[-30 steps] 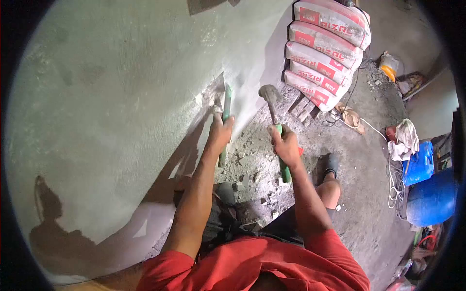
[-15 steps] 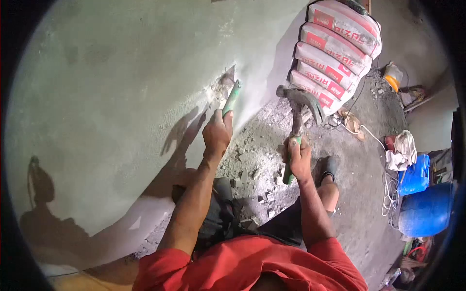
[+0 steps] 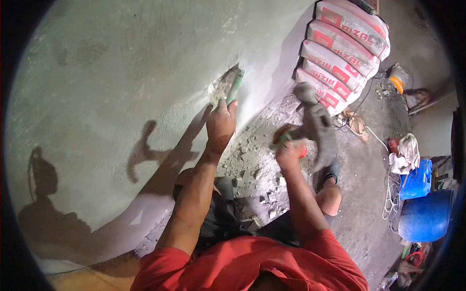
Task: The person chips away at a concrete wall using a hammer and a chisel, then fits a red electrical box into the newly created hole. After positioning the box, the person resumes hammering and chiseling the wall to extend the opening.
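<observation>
My left hand (image 3: 221, 125) is closed round a green chisel (image 3: 236, 86), which is held at a chipped, broken patch (image 3: 221, 89) in the plastered wall (image 3: 121, 82). The chisel's working tip is hidden. In my right hand (image 3: 291, 156) is a claw hammer (image 3: 319, 127), its head blurred by motion. The hammer is right of the chisel and apart from it, over the rubble-strewn floor, its head turned sideways.
Stacked cement bags (image 3: 342, 53) stand by the wall at upper right. Broken plaster (image 3: 257, 160) litters the floor by my feet. On the right are a white cable (image 3: 387, 194), a blue jerrycan (image 3: 416, 180) and a blue drum (image 3: 426, 213).
The hammer has swung and tilted over, its head turning and dropping to the right. My right hand has shifted slightly left. The chisel stays at the broken patch, tilted slightly differently.
</observation>
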Motion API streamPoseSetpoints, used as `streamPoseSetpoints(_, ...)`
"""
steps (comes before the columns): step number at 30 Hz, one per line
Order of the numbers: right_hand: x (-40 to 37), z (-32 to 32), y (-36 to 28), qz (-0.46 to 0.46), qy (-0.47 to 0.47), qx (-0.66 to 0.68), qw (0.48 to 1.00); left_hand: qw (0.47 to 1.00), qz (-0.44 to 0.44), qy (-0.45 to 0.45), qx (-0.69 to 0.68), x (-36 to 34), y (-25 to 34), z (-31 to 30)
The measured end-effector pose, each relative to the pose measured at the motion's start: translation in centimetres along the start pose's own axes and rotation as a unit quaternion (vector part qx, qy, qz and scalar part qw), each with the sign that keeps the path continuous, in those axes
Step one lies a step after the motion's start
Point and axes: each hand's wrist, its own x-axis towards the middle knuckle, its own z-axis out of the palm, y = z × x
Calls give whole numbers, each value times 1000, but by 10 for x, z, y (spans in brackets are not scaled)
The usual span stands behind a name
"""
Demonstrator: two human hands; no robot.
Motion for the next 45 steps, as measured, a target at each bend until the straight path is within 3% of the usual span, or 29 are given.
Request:
streamPoseSetpoints(1,-7,10,23,109,-76,16,991,1000,0,-4,10,-1,4,-3)
streamPoseSetpoints(2,13,22,18,130,-168,-155,965,1000,2,-7,19,-2,7,-6)
streamPoseSetpoints(3,35,36,7,191,-217,-175,941,1000,3,-7,19,-4,9,-7)
streamPoseSetpoints(6,49,34,-15,154,-168,-170,959,999,-17,-10,28,4,13,-11)
streamPoseSetpoints(9,66,20,-63,182,-133,-75,971,997,-54,-48,18,3,13,-9)
streamPoseSetpoints(11,81,10,-98,80,-108,-7,991,995,-57,-68,-37,4,16,-7)
streamPoseSetpoints(12,78,0,-73,-97,-73,-148,981,996,-57,-66,-37,5,16,-5)
streamPoseSetpoints(13,71,16,-86,8,-69,50,996,995,-63,-61,-38,4,15,-2)
streamPoseSetpoints(14,56,18,-39,-129,-97,-118,980,995,-68,-57,-39,1,16,-1)
streamPoseSetpoints(15,43,18,9,-261,-118,-281,916,995,-68,-56,-39,1,18,-3)
streamPoseSetpoints(16,41,35,-3,35,-117,-128,984,996,-71,-53,-32,2,20,-7)
streamPoseSetpoints(17,37,35,19,147,-159,-161,963,996,-74,-50,-24,-1,21,-10)
streamPoseSetpoints(18,37,28,14,201,-154,-155,955,999,-7,-33,34,1,20,-17)
streamPoseSetpoints(19,49,24,13,243,-154,-147,946,999,-2,-22,32,10,24,-18)
streamPoseSetpoints(21,56,14,-1,246,-155,-157,944,994,-63,-81,30,3,27,-23)
streamPoseSetpoints(23,68,4,-44,213,-88,-37,972,994,-68,-79,15,3,27,-16)
streamPoseSetpoints(24,76,4,-68,162,-46,1,986,994,-69,-79,1,5,26,-12)
streamPoseSetpoints(25,81,-1,-86,99,-68,43,992,994,-69,-84,2,3,25,-8)
streamPoseSetpoints(27,74,4,-74,-67,-38,-2,997,993,-79,-83,-7,5,25,-4)
streamPoseSetpoints(28,61,21,-65,79,-21,232,969,993,-81,-83,-7,7,29,-7)
streamPoseSetpoints(29,42,26,-25,-15,-26,-72,997,989,-109,-104,-14,8,36,-13)
streamPoseSetpoints(31,36,44,13,137,-137,-159,968,983,-134,-121,-21,5,42,-20)
streamPoseSetpoints(32,36,38,12,138,-130,-158,969,982,-131,-134,5,3,42,-22)
streamPoseSetpoints(35,53,21,3,256,-160,-166,939,985,-115,-129,9,11,43,-24)
streamPoseSetpoints(37,79,15,-61,281,-88,-19,955,978,-152,-139,-10,16,41,-21)
streamPoseSetpoints(40,99,2,-104,115,-56,31,991,984,-118,-127,-34,14,30,-9)
streamPoseSetpoints(43,76,18,-75,25,-16,124,992,989,-101,-98,-38,11,26,-3)
streamPoseSetpoints(44,52,17,-21,-95,-64,-182,977,989,-104,-101,-36,7,27,-5)
streamPoseSetpoints(45,34,30,13,10,-97,-118,988,988,-115,-102,-32,9,30,-7)
